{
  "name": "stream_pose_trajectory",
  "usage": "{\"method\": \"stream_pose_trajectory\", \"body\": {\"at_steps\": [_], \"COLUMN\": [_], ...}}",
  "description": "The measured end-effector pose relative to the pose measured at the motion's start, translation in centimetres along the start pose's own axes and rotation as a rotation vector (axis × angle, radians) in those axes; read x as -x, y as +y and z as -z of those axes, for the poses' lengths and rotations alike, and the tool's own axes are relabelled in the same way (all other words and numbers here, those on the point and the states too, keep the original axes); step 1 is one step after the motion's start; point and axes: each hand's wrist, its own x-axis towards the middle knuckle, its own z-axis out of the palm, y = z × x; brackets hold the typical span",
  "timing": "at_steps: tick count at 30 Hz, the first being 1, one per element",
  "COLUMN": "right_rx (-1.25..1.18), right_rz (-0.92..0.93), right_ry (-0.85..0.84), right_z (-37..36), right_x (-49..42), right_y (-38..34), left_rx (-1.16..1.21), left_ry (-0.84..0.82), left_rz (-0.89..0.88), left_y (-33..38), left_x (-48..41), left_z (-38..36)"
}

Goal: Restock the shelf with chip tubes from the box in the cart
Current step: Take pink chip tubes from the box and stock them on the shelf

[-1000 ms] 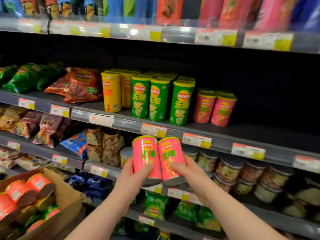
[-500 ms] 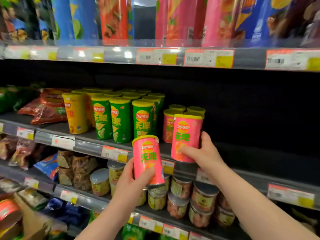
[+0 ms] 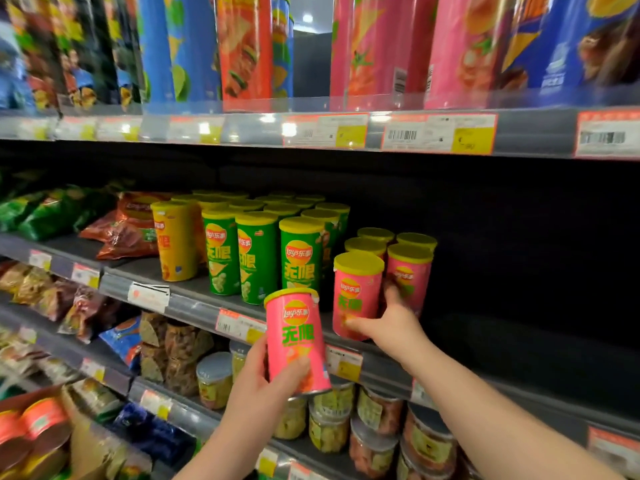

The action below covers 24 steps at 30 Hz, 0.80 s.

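My left hand (image 3: 268, 386) grips a pink chip tube (image 3: 296, 336) with a yellow lid, held upright in front of the middle shelf's edge (image 3: 194, 304). My right hand (image 3: 388, 322) holds a second pink tube (image 3: 355, 292) at its lower part, standing it at the shelf's front beside several other pink tubes (image 3: 408, 268). Left of these stand green tubes (image 3: 258, 258) and yellow tubes (image 3: 175, 244). The cardboard box (image 3: 83, 441) with more tubes shows at the bottom left corner.
The middle shelf right of the pink tubes is dark bare board (image 3: 519, 323). Chip bags (image 3: 121, 230) lie at its left end. Tall tubes (image 3: 374, 50) fill the top shelf. Lidded jars (image 3: 374, 431) crowd the shelf below my hands.
My right hand has carried its pink tube up and forward onto the shelf next to the other pink tubes. My left hand's tube rose to shelf-edge height. The view moved closer.
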Motion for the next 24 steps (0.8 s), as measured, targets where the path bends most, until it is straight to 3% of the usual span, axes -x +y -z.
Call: {"method": "stream_pose_trajectory", "body": {"at_steps": [5,24], "right_rx": [0.193,0.355], "right_rz": [-0.074,-0.216], "right_ry": [0.087,0.263], "right_z": [-0.6,-2.9], "right_x": [-0.3,-3.4], "right_y": [-0.3,-1.0], "left_rx": [0.017,-0.009], "left_ry": [-0.101,-0.249], "left_rz": [0.001,-0.005], "left_y": [0.3,0.7], "left_x": [-1.6,-4.3], "left_z": [0.8,3.2]}}
